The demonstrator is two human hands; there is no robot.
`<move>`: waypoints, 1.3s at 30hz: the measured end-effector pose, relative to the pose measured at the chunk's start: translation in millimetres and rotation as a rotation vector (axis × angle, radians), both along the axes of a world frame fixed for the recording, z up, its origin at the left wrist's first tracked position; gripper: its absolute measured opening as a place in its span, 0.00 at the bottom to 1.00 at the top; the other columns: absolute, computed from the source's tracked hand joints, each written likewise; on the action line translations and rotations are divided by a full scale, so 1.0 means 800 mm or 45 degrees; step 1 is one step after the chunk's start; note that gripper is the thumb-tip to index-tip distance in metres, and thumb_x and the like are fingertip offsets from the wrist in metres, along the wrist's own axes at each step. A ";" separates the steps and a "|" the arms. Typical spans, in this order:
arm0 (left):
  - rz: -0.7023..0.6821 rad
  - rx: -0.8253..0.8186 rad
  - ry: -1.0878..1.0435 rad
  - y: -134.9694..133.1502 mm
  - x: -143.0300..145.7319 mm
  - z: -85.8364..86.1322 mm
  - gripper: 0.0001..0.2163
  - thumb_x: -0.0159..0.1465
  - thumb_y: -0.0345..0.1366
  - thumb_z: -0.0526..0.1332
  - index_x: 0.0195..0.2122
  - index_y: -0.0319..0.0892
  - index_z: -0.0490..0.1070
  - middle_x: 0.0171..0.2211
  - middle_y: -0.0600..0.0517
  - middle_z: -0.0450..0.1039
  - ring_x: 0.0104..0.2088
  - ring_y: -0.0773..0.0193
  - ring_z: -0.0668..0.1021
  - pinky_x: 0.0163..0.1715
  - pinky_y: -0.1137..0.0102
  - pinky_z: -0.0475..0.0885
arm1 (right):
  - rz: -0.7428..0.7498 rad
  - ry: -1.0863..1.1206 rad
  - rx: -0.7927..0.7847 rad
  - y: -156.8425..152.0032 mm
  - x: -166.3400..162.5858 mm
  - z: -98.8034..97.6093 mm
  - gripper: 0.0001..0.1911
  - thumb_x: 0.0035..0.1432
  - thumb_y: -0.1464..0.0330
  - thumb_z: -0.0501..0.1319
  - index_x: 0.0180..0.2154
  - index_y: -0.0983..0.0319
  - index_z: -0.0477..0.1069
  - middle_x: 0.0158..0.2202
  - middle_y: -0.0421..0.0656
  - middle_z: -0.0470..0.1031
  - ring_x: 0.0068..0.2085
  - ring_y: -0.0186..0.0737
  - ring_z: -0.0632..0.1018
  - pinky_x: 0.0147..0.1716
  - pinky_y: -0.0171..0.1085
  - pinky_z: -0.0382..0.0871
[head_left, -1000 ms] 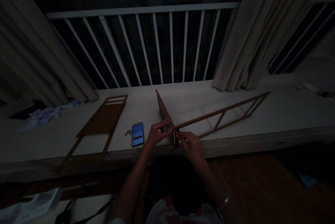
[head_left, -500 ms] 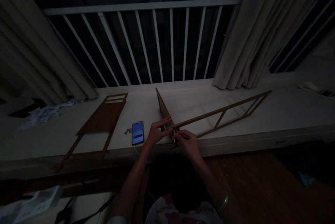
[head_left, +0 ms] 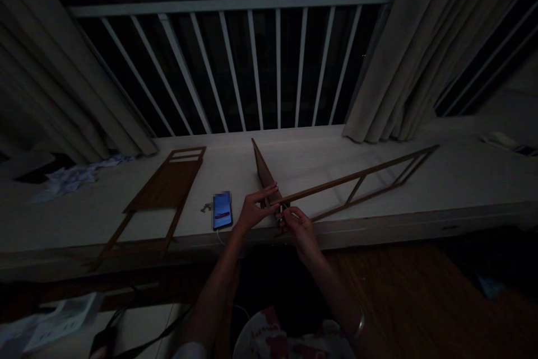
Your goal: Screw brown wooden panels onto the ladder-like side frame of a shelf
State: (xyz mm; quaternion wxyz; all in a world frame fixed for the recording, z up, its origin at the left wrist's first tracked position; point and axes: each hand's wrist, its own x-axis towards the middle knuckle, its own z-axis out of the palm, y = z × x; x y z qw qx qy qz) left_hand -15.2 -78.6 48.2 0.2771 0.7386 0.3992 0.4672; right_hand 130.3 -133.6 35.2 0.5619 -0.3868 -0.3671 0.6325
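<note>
At the bench's front edge, a wooden folding chair frame [head_left: 355,176] lies on its side, its rails running right. Its brown seat panel [head_left: 262,171] stands on edge, meeting the frame at a joint. My left hand [head_left: 252,212] grips that joint, fingers along the panel and thumb below. Just right of it, my right hand [head_left: 301,230] pinches a thin pale stick-like piece [head_left: 281,210] against the joint; its exact kind is too dark to make out. The joint itself is partly covered by my fingers.
On the white window bench [head_left: 235,163] lie a lit phone [head_left: 222,210] with a cable, keys [head_left: 206,208] and a second folded wooden chair [head_left: 166,185]. White railings [head_left: 277,68] and curtains [head_left: 386,79] stand behind. A white box [head_left: 63,322] sits at lower left.
My right hand has turned and shifted slightly left and up, with its fingers closer to the joint. The left hand keeps its hold on the chair. The view has shifted slightly.
</note>
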 end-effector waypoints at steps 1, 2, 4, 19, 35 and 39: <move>-0.003 -0.005 -0.001 0.000 0.000 0.000 0.20 0.51 0.38 0.61 0.47 0.43 0.67 0.52 0.46 0.63 0.44 0.57 0.73 0.26 0.72 0.70 | 0.024 0.019 -0.006 -0.001 -0.001 0.000 0.14 0.46 0.56 0.60 0.29 0.60 0.66 0.31 0.42 0.74 0.26 0.32 0.71 0.20 0.29 0.62; -0.008 -0.008 -0.002 0.000 0.000 0.000 0.20 0.51 0.38 0.61 0.47 0.43 0.67 0.52 0.46 0.63 0.45 0.57 0.73 0.26 0.72 0.70 | 0.040 0.033 -0.007 -0.001 -0.002 0.001 0.14 0.47 0.56 0.60 0.29 0.60 0.66 0.32 0.42 0.74 0.26 0.32 0.71 0.21 0.29 0.63; -0.016 -0.008 -0.001 -0.001 0.000 0.002 0.20 0.52 0.38 0.61 0.47 0.43 0.67 0.52 0.46 0.63 0.46 0.56 0.72 0.27 0.72 0.71 | 0.049 0.029 0.012 -0.001 -0.003 0.000 0.14 0.47 0.56 0.60 0.30 0.60 0.66 0.32 0.41 0.74 0.26 0.32 0.71 0.21 0.29 0.63; -0.002 -0.015 -0.012 -0.001 0.001 0.001 0.20 0.52 0.37 0.61 0.47 0.42 0.67 0.52 0.45 0.63 0.45 0.56 0.72 0.25 0.72 0.70 | -0.161 -0.447 0.312 0.012 0.021 -0.002 0.10 0.46 0.61 0.61 0.29 0.60 0.72 0.27 0.40 0.73 0.30 0.37 0.72 0.32 0.36 0.66; -0.001 -0.027 -0.026 -0.004 0.004 0.006 0.20 0.51 0.37 0.61 0.46 0.42 0.68 0.51 0.45 0.64 0.48 0.56 0.71 0.33 0.69 0.72 | -0.110 -0.441 0.302 0.000 0.016 -0.009 0.14 0.53 0.59 0.55 0.37 0.61 0.68 0.21 0.39 0.72 0.24 0.35 0.73 0.23 0.33 0.67; 0.007 -0.025 -0.017 -0.004 0.004 0.005 0.19 0.52 0.37 0.61 0.47 0.42 0.67 0.51 0.45 0.64 0.48 0.56 0.70 0.32 0.70 0.72 | -0.236 -0.362 0.328 0.002 0.014 -0.005 0.13 0.51 0.60 0.57 0.35 0.62 0.68 0.30 0.43 0.75 0.33 0.39 0.76 0.34 0.37 0.69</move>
